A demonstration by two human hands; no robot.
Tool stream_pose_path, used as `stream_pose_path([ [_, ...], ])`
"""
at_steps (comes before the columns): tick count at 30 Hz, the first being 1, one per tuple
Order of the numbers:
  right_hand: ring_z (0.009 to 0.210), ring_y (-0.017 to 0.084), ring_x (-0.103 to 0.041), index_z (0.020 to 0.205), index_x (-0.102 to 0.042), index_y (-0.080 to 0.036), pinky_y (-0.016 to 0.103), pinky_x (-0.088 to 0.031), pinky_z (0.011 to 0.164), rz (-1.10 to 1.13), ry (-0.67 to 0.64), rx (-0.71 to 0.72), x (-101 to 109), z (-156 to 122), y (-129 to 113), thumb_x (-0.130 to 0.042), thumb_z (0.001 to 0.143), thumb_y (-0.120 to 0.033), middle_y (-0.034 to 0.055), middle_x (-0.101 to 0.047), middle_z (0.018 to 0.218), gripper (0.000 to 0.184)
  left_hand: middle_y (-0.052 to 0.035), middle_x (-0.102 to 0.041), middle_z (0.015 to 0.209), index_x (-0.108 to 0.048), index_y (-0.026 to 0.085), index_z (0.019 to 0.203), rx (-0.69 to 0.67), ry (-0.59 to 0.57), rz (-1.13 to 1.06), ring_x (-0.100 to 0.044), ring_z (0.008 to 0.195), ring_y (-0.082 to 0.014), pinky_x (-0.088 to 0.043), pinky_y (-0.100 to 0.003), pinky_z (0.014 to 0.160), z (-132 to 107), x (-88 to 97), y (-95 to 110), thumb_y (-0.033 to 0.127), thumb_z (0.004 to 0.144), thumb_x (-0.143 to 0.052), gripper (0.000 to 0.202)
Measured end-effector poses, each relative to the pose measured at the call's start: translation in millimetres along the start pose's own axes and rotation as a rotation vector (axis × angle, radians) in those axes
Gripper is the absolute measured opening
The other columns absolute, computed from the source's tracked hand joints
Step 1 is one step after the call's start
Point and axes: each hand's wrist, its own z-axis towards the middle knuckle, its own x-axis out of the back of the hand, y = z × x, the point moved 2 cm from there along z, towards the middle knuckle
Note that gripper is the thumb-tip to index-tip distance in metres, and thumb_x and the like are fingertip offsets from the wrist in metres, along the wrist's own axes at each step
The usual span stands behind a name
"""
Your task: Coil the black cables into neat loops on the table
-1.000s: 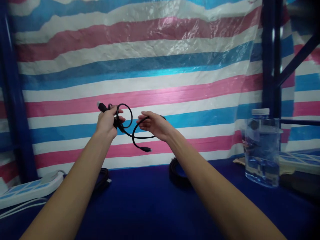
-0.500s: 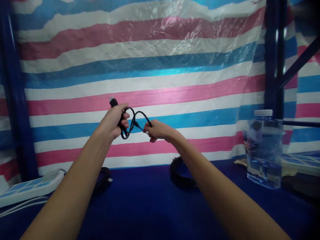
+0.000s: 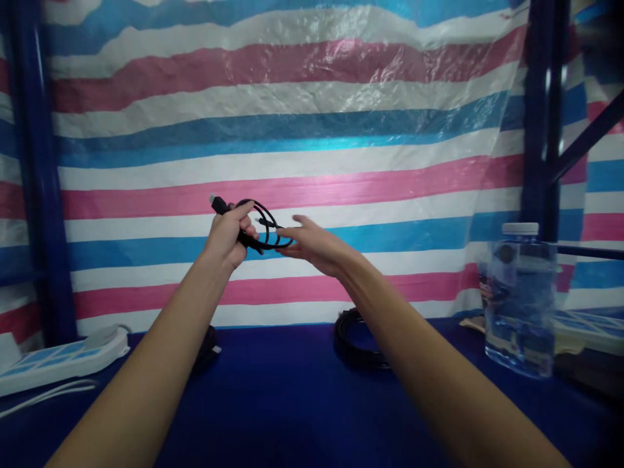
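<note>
My left hand (image 3: pixel 231 234) is closed around a coiled black cable (image 3: pixel 267 246), held up in front of the striped sheet. A pale-tipped black plug (image 3: pixel 218 204) sticks out above that hand to the left. Loops of the cable reach across to my right hand (image 3: pixel 312 246), which has it between its fingers while one finger is raised apart. Another slim cable end (image 3: pixel 266 222) points left between the two hands. How firmly the right fingers grip is hard to see.
On the blue table (image 3: pixel 292 403) lie a black cable coil (image 3: pixel 348 348) and another dark cable (image 3: pixel 208 344), partly behind my left arm. A white power strip (image 3: pixel 73 361) and white cord are at left. A clear water bottle (image 3: pixel 520 305) stands at right.
My right hand has turned and its fingers have spread somewhat. The cable loops now stretch sideways, and the slim end has risen and points left. The view has shifted slightly.
</note>
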Motion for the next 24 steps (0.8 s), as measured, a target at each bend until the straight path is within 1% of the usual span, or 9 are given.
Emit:
stream_pose_path([
  [2,0.066,0.011,-0.058,0.130,-0.023,-0.010,0.024,-0.049,0.066,0.289,0.191,-0.043,12,7,10,-0.051,0.077,-0.011,0.0032,-0.053,0.079,0.060,0.0098,-0.025,0.037,-0.031,0.018,0.057,0.039,-0.077,-0.030,-0.027,0.030,-0.0035,-0.029,-0.017,0.034,-3,-2.9,3,0.014,0.079,-0.056,0.034],
  [3,0.062,0.010,-0.057,0.127,-0.026,-0.010,0.023,-0.048,0.065,0.319,0.233,-0.038,17,9,15,-0.049,0.075,-0.007,0.0015,-0.050,0.075,0.056,0.0100,-0.025,0.037,-0.031,0.019,0.057,0.051,-0.102,-0.015,-0.027,0.030,-0.0034,-0.028,-0.017,0.033,-5,-5.0,3,0.016,0.080,-0.058,0.035],
  [7,0.047,0.008,-0.044,0.091,-0.049,-0.008,0.023,-0.040,0.049,0.239,0.183,-0.027,32,15,28,-0.045,0.071,-0.003,0.0011,-0.046,0.063,0.021,0.0098,-0.026,0.037,-0.038,0.019,0.064,0.108,-0.141,0.076,-0.023,0.027,-0.0040,-0.021,-0.017,0.030,-10,-12.1,-2,0.034,0.085,-0.053,0.029],
  [10,0.045,0.008,-0.039,0.084,-0.053,-0.012,0.023,-0.033,0.044,0.123,0.203,0.036,35,15,30,-0.043,0.071,-0.006,0.0002,-0.045,0.059,0.017,0.0093,-0.027,0.037,-0.036,0.019,0.063,0.220,-0.154,0.113,-0.021,0.026,-0.0036,-0.020,-0.016,0.029,-9,-11.6,-11,0.029,0.087,-0.047,0.029],
  [12,0.052,0.011,-0.043,0.084,-0.058,-0.015,0.023,-0.034,0.050,0.038,0.233,0.124,32,13,30,-0.046,0.070,-0.007,0.0003,-0.046,0.061,0.021,0.0088,-0.029,0.038,-0.036,0.019,0.062,0.282,-0.166,0.132,-0.024,0.027,-0.0033,-0.024,-0.016,0.029,-7,-9.6,-15,0.023,0.086,-0.048,0.027],
  [15,0.067,0.013,-0.045,0.104,-0.064,-0.022,0.023,-0.034,0.064,-0.335,0.242,0.427,23,9,25,-0.048,0.075,-0.011,0.0019,-0.053,0.074,0.035,0.0081,-0.033,0.042,-0.042,0.017,0.066,0.344,-0.199,0.139,-0.026,0.028,-0.0030,-0.026,-0.015,0.029,-7,-8.4,-16,0.020,0.084,-0.050,0.020],
  [18,0.061,0.013,-0.041,0.135,-0.044,-0.028,0.023,-0.032,0.063,-0.768,0.138,0.671,12,3,22,-0.040,0.086,-0.021,0.0018,-0.055,0.074,0.049,0.0070,-0.035,0.044,-0.044,0.017,0.066,0.413,-0.261,0.123,-0.024,0.027,-0.0019,-0.026,-0.014,0.028,-9,-9.9,-12,0.022,0.085,-0.048,0.020],
  [21,0.050,0.011,-0.033,0.145,-0.024,-0.028,0.022,-0.031,0.058,-0.916,0.063,0.733,6,-1,20,-0.036,0.087,-0.018,0.0012,-0.054,0.070,0.060,0.0065,-0.033,0.042,-0.043,0.016,0.060,0.501,-0.350,0.075,-0.021,0.025,-0.0005,-0.025,-0.013,0.027,-13,-9.9,-6,0.037,0.087,-0.047,0.034],
  [24,0.048,0.010,-0.029,0.146,-0.019,-0.025,0.022,-0.033,0.057,-0.941,0.075,0.754,2,-2,16,-0.040,0.082,-0.012,0.0010,-0.052,0.067,0.069,0.0038,-0.038,0.042,-0.046,0.015,0.059,0.523,-0.441,0.122,-0.021,0.025,0.0006,-0.022,-0.013,0.026,-14,-7.5,-2,0.052,0.082,-0.051,0.044],
])
